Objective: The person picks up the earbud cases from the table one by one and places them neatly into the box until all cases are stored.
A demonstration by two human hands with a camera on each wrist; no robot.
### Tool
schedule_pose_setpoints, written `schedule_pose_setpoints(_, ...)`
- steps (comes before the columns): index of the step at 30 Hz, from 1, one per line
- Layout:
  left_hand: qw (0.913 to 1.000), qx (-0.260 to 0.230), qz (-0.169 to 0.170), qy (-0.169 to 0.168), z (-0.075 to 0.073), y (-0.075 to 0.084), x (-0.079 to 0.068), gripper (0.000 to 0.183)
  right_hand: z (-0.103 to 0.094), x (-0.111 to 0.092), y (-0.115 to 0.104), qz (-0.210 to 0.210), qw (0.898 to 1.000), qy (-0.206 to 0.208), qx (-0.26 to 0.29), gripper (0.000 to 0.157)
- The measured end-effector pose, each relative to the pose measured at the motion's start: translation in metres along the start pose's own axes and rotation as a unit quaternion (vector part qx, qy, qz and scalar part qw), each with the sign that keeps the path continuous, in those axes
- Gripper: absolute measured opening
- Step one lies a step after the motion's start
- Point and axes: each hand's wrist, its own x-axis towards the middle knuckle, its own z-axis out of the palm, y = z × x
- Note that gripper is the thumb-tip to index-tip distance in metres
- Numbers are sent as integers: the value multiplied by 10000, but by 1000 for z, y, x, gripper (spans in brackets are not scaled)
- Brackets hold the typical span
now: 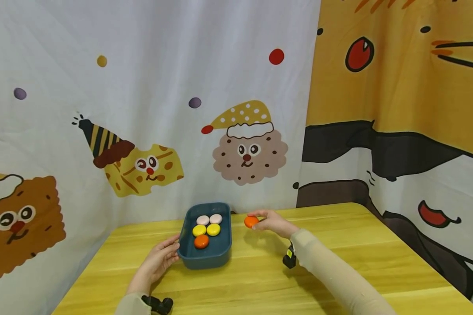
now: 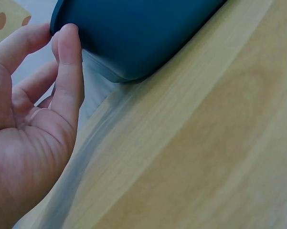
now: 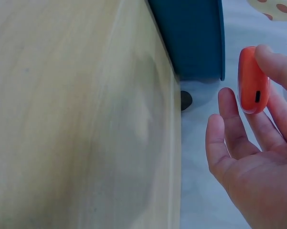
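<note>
A dark teal bin [image 1: 205, 260] with rounded corners stands on the wooden table. Inside it lie two pale pink discs [image 1: 216, 218], two yellow discs [image 1: 213, 229] and one orange disc [image 1: 201, 241]. My left hand [image 1: 159, 258] is at the bin's left side, fingertips against its outer wall near the rim, as the left wrist view shows. To the right of the bin, my right hand [image 1: 273, 223] pinches another glossy orange disc [image 3: 251, 83] between thumb and fingers above the table. That disc has rounded sides and a small dark slot in its edge; two fingers extend loosely beside it.
The wood-grain table [image 1: 268, 280] reaches back to a white printed curtain [image 1: 161, 87]. On the right hangs a yellow and black patterned cloth [image 1: 398, 100]. A small dark round thing [image 3: 186, 100] shows past the table's back edge.
</note>
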Motion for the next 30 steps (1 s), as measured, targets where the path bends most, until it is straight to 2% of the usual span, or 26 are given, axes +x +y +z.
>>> schedule_pose_setpoints(9,9999,64,99,-74,0,-1,0,65,-3,-1,-7,-133,9999,19,59,53)
schedule_pose_setpoints(30,9999,135,73,-25,0,-2,0,64,-7,3,-17,17,9998,90,169,52)
